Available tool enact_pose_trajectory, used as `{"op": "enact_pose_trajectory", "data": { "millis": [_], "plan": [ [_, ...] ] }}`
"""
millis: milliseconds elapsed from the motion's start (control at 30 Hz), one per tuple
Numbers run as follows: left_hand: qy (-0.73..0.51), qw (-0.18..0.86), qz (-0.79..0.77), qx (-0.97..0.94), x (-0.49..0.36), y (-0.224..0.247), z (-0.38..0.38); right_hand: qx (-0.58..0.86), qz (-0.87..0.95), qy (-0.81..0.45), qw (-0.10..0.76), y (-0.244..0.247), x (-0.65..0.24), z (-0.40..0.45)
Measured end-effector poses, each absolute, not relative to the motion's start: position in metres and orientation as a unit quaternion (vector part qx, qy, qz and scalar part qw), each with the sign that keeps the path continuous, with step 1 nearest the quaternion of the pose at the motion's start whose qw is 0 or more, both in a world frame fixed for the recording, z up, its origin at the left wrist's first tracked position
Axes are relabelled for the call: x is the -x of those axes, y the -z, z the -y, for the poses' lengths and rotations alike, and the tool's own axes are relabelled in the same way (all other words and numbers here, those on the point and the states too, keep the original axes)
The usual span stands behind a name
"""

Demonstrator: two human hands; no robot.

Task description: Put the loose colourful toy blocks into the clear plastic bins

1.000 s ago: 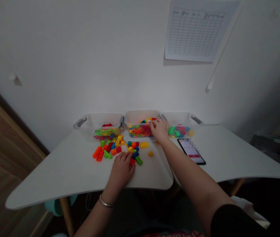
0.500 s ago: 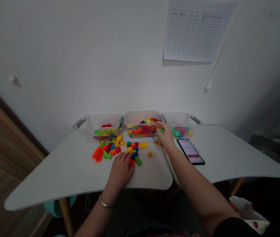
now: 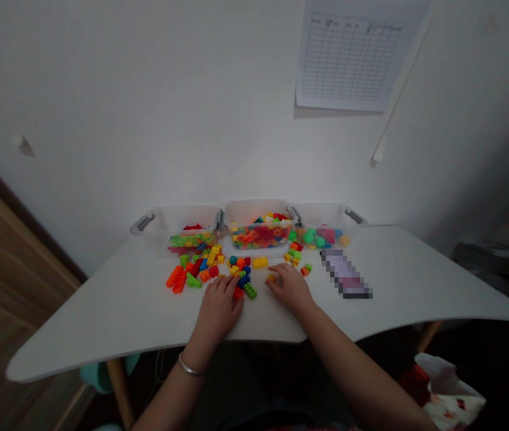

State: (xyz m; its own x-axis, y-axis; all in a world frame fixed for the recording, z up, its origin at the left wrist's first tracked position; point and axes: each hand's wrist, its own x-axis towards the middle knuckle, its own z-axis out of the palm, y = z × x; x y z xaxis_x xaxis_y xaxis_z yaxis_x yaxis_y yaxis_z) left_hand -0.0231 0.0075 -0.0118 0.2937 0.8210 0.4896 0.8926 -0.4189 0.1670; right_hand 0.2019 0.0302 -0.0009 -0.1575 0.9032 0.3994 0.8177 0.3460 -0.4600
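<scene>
My left hand (image 3: 221,304) rests on the white table at the near edge of a pile of bricks, its fingers close to a red brick (image 3: 238,293) and a green brick (image 3: 250,291). To the right, my right hand (image 3: 290,287) has its thumb and fingertips around a small yellow-orange piece (image 3: 271,279) on the tabletop. A flat yellow brick (image 3: 260,263) lies just beyond that hand. Orange bricks (image 3: 176,279) and a light green piece (image 3: 194,281) lie left of my left hand.
Three clear bins stand along the wall: left (image 3: 186,214), middle (image 3: 258,209) and right (image 3: 326,214), all holding coloured pieces. More bricks (image 3: 295,256) lie before the right bin. A phone (image 3: 347,276) lies at the right on the white table (image 3: 115,311).
My right hand has come back from the middle bin's right side, down and left to the small yellow-orange piece. Bricks it had hidden now show. My left hand has barely moved.
</scene>
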Motion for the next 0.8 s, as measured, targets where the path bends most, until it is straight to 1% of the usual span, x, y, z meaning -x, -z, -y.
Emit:
{"op": "enact_pose_trajectory", "data": {
  "millis": [133,233,400,800],
  "plan": [
    [0.258,0.07,0.535,0.802,0.0225,0.012,-0.0079,0.596,0.761,-0.022,0.256,-0.0029,-0.1977,-0.0267],
    [0.255,0.075,0.537,0.8,0.0224,0.0135,-0.0083,0.621,0.747,-0.009,0.237,-0.0033,-0.1945,-0.0282],
    [0.252,0.073,0.537,0.802,0.0225,0.0133,-0.0078,0.629,0.738,-0.022,0.243,-0.0057,-0.1937,-0.0287],
    [0.259,0.071,0.534,0.802,0.0226,0.012,-0.0073,0.583,0.757,-0.053,0.291,-0.0024,-0.1977,-0.0297]
  ]
}}
